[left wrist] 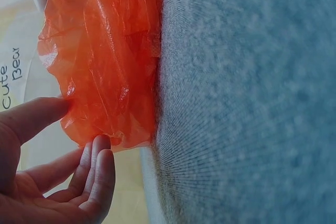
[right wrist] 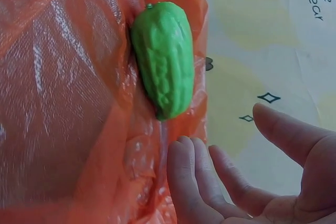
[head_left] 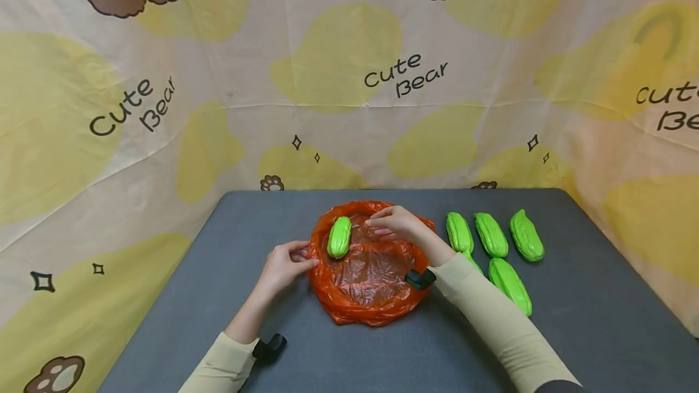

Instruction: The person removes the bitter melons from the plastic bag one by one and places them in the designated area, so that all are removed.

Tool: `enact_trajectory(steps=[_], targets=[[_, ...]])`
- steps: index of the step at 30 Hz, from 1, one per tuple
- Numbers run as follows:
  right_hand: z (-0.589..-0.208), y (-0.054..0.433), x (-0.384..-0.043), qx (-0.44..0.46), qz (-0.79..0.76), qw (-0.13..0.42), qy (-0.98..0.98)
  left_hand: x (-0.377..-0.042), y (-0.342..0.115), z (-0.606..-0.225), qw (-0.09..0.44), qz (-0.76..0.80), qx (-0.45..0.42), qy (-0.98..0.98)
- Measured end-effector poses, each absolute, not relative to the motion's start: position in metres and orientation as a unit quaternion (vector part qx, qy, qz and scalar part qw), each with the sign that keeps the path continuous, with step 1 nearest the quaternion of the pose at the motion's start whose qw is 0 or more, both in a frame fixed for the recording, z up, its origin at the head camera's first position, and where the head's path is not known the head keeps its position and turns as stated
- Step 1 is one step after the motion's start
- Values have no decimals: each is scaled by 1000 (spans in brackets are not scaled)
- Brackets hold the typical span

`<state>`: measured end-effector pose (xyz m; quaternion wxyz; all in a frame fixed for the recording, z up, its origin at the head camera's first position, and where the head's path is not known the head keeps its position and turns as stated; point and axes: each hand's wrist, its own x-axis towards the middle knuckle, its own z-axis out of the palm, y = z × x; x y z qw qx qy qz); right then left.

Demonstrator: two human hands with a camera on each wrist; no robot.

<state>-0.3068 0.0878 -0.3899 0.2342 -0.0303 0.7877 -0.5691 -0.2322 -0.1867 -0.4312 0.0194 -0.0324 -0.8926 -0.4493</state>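
An orange-red plastic bag (head_left: 374, 314) stands on the table with its rim rolled open. One green, ridged toy bitter melon (head_left: 339, 238) lies in it at the left side, shown closer as the bumpy melon (right wrist: 164, 59) in the right wrist view. My left hand (head_left: 285, 267) rests at the bag's left rim. Its thumb and fingers touch the plastic (left wrist: 105, 51) from outside in the left wrist view. Over the far right part of the bag, my right hand (head_left: 401, 224) is held with fingers spread and nothing in them, to the right of the melon.
Several more green melons (head_left: 509, 285) lie on the grey table (head_left: 349, 359) to the right of the bag, one partly hidden by my right sleeve (head_left: 491, 314). A patterned cloth (head_left: 338, 138) hangs behind the table's far edge.
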Motion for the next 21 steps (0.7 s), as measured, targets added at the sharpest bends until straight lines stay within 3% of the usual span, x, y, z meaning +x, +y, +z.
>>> enact_trajectory(steps=[21], targets=[[-413,46,-316,1,-568,244,786,-233,-187,-434,18,-450,-33,-892]])
